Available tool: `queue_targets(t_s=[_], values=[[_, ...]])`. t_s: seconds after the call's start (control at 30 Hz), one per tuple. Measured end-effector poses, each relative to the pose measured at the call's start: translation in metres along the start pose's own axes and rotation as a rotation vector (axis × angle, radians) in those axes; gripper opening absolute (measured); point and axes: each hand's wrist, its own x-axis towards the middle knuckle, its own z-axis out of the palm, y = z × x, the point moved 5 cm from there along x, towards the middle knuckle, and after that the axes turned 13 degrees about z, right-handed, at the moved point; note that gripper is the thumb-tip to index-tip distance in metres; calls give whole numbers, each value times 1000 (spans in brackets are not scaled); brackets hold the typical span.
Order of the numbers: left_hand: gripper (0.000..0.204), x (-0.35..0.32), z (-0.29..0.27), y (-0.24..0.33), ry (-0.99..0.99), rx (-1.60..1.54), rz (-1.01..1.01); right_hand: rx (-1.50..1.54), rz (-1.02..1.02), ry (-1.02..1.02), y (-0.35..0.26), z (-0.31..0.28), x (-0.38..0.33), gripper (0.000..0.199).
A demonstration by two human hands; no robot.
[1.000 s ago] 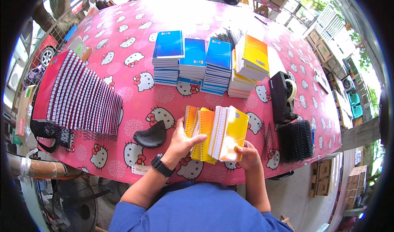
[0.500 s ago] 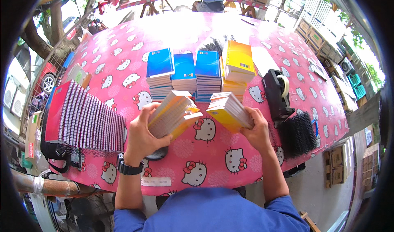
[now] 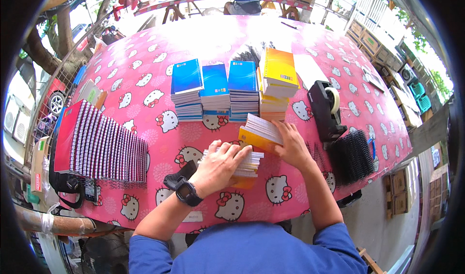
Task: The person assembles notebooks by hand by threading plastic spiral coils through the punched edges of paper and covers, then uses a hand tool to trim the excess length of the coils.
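- Left hand (image 3: 220, 165), fingers spread, is pressing flat on a notebook pile (image 3: 242, 165) at lower centre of the bench (image 3: 160, 143).
- Right hand (image 3: 290, 145) is gripping a tilted yellow notebook stack (image 3: 259, 133) just right.

Desk (image 3: 145, 65): pink cloth, white cat-face print. Notebook stacks: three blue-covered (image 3: 215, 80), one yellow-orange (image 3: 279, 68). Held notebooks (image 3: 257, 134): yellow covers, white page edges. Left row (image 3: 104, 145): red cover, white-and-dark striped spines. Tape dispenser (image 3: 323, 107): black. Coils (image 3: 356, 154): black. Sleeves (image 3: 252, 252): blue.
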Motion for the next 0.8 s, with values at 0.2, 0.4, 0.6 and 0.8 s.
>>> queue_targets(t_s=[0.2, 0.4, 0.6, 0.8], values=[[72, 11, 5, -3, 30, -34, 93, 162, 5, -106, -6, 7, 3, 62], [75, 14, 8, 1, 72, 25, 31, 476, 113, -376, 11, 9, 14, 55], [79, 21, 10, -1, 7, 80, 9, 711, 377, -372, 51, 27, 28, 43], [76, 20, 14, -3, -55, -16, -33, 878, 350, -349, 45, 26, 28, 49]])
